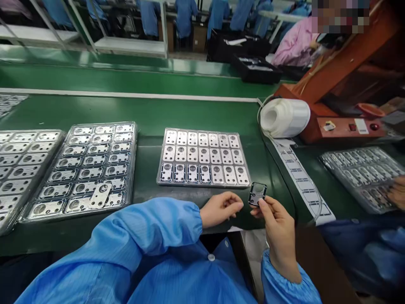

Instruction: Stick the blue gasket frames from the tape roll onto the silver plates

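My right hand (274,223) pinches a small dark-framed metal plate (257,194) by its lower edge, just below the near right corner of a tray of silver plates (202,158). My left hand (220,209) is beside it, with its fingertips pinched together close to that plate, and nothing shows between them. In the tray's near row, the left four plates have dark blue-black edging and the others are bare. To the left, a loose silver plate (101,195) lies slantwise across a second, larger tray (85,169).
A further tray (19,177) sits at far left on the green bench (152,116). At right are a white film roll (284,118), a printed strip (300,181), and an orange machine (344,126). A co-worker's hand (397,192) rests by another tray (363,177). Black crates (256,69) stand behind.
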### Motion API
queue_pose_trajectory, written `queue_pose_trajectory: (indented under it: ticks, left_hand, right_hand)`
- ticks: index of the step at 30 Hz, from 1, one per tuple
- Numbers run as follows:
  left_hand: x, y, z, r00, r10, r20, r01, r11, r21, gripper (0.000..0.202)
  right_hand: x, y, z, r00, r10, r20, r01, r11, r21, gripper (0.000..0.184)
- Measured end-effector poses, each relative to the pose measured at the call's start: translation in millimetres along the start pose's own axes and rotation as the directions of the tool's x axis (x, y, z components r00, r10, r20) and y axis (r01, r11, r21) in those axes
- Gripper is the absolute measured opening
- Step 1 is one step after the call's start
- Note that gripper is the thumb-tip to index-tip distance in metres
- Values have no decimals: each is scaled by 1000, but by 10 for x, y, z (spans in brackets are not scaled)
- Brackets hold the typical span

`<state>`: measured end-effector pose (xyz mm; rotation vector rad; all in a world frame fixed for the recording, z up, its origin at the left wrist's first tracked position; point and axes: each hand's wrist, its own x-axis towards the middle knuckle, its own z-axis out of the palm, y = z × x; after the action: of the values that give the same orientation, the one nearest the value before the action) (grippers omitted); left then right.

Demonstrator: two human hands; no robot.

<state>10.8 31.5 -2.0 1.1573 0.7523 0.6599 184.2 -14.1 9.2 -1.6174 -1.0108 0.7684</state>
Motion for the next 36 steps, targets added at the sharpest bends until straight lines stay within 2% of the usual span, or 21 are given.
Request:
queue_pose_trajectory:
  ticks: [3,7,9,12,15,17,20,23,30,34,36]
  left_hand:
    - [-181,-2,-58,995,87,-52,-70,962,264,22]
    - [-666,11,-153,968,237,-81,-150,808,570,14]
    - [-946,-12,-169,935,332,-128,-159,711,685,15]
    - [-1282,-74,-158,839,481,-254,-99,594,798,17]
    - [-1452,-121,-157,736,569,-368,10,535,845,18]
    - [-1487,-133,-175,700,596,-394,65,497,865,17]
    - [-1492,-140,-213,689,608,-394,119,442,889,17]
    - [-1504,-151,-248,682,612,-401,162,408,898,16]
    - [-1648,-226,-324,623,653,-431,245,359,900,17]
    - [-1776,-304,-394,614,711,-342,274,213,938,21]
    - [-1856,-339,-457,613,710,-345,336,161,928,26]
  right_hand:
    - [317,-143,-43,996,-89,20,90,992,-90,44]
    - [721,-300,1,972,-201,123,225,949,-222,48]
    - [869,-342,85,950,-227,215,277,930,-242,49]
    - [958,-362,302,898,-271,347,361,904,-227,49]
    - [883,-341,564,841,-335,426,473,837,-276,47]
    - [792,-310,698,809,-397,434,558,749,-356,44]
    - [694,-248,776,765,-465,445,639,631,-439,42]
    - [684,-195,756,752,-475,457,658,579,-481,41]
    - [687,-229,690,760,-332,559,634,569,-523,49]
    - [730,-137,611,767,-318,557,628,552,-549,51]
    - [808,-6,604,748,-381,544,647,604,-465,55]
